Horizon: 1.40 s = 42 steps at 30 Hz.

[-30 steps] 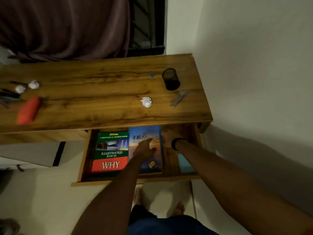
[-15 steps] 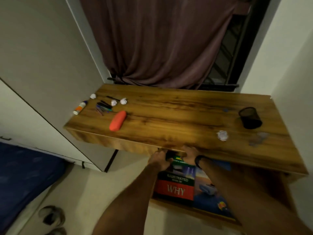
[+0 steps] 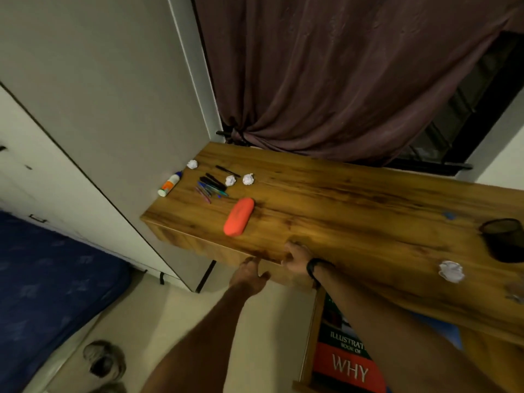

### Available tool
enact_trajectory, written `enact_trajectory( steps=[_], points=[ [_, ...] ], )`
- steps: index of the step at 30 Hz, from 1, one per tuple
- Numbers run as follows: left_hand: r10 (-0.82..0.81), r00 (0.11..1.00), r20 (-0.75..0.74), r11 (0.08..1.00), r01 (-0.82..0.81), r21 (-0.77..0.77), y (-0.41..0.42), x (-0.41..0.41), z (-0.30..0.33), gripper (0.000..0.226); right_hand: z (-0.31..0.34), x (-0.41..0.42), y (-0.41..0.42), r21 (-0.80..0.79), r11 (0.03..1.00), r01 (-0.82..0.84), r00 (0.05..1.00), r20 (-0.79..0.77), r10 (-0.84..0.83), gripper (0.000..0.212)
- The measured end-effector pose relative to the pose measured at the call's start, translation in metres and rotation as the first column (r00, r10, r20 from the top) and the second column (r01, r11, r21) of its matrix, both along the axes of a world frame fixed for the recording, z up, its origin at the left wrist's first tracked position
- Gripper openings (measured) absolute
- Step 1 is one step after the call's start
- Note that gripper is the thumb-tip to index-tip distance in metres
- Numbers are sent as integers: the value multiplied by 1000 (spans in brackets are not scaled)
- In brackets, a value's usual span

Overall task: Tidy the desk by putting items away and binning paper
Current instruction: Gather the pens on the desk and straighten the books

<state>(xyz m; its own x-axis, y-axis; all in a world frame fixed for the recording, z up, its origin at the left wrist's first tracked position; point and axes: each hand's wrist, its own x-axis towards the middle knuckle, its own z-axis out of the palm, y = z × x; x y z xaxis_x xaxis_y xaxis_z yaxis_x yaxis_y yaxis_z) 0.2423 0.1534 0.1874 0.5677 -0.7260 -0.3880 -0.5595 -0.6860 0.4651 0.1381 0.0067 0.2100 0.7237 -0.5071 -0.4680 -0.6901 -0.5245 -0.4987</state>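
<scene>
The wooden desk [image 3: 354,211] carries an orange case [image 3: 239,217], a bunch of pens [image 3: 211,185], a glue bottle [image 3: 169,184] and crumpled paper balls [image 3: 248,179] [image 3: 450,270]. A black mesh cup [image 3: 503,239] stands at the right. My right hand [image 3: 295,258], with a dark wristband, curls its fingers at the top of the closed left drawer front [image 3: 226,252]. My left hand [image 3: 249,275] rests just below, fingers spread against that panel. The right drawer [image 3: 310,336] stands open with the "WHY" book [image 3: 346,361] inside.
A white wardrobe [image 3: 85,137] stands against the desk's left end. A blue bed [image 3: 42,279] lies at the lower left, with shoes [image 3: 103,361] on the floor. A dark curtain [image 3: 340,80] hangs behind the desk. A paper ball [image 3: 192,164] sits at the desk's far left corner.
Both hands have left the books in the open right drawer and moved left to the closed drawer front. The view has swung left and up.
</scene>
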Motion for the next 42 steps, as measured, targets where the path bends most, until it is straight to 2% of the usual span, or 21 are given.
enact_trajectory(
  steps=[4,8,12,16,19,22,25,28,32,36,42],
  points=[
    [46,998,37,998,-47,32,1,31,4,64,-5,30,-11,45,999,19,999,37,-21,55],
    [129,988,85,991,-127,-32,-11,74,4,55,-16,65,-22,104,993,55,996,68,-62,56],
    [108,992,70,994,-108,2,-34,116,5,55,-24,98,-30,136,983,121,989,64,-130,54],
    [132,991,3,991,-132,-22,-65,161,-10,77,-42,131,-41,159,959,233,967,62,-246,55],
    [174,976,-133,981,-183,-60,-85,189,-24,77,-44,154,-42,196,910,366,920,72,-386,52],
    [106,977,-183,991,-118,-56,-104,205,-37,72,-45,178,-37,239,873,426,892,53,-450,54],
    [20,973,-231,988,-55,-147,-116,213,-42,81,-39,199,-35,197,861,469,870,67,-489,51],
    [-33,985,-169,983,2,-183,-126,214,-41,78,-33,199,-37,175,846,504,851,66,-521,47],
    [-62,997,56,963,74,-260,-128,207,-44,72,-34,173,-42,103,841,531,846,-12,-533,56],
    [-191,967,168,938,230,-260,-125,210,-37,72,-35,157,-52,147,790,595,802,-44,-596,58],
    [-115,971,209,932,179,-316,-131,268,-31,66,-30,184,-52,5,828,561,828,4,-561,60]
  ],
)
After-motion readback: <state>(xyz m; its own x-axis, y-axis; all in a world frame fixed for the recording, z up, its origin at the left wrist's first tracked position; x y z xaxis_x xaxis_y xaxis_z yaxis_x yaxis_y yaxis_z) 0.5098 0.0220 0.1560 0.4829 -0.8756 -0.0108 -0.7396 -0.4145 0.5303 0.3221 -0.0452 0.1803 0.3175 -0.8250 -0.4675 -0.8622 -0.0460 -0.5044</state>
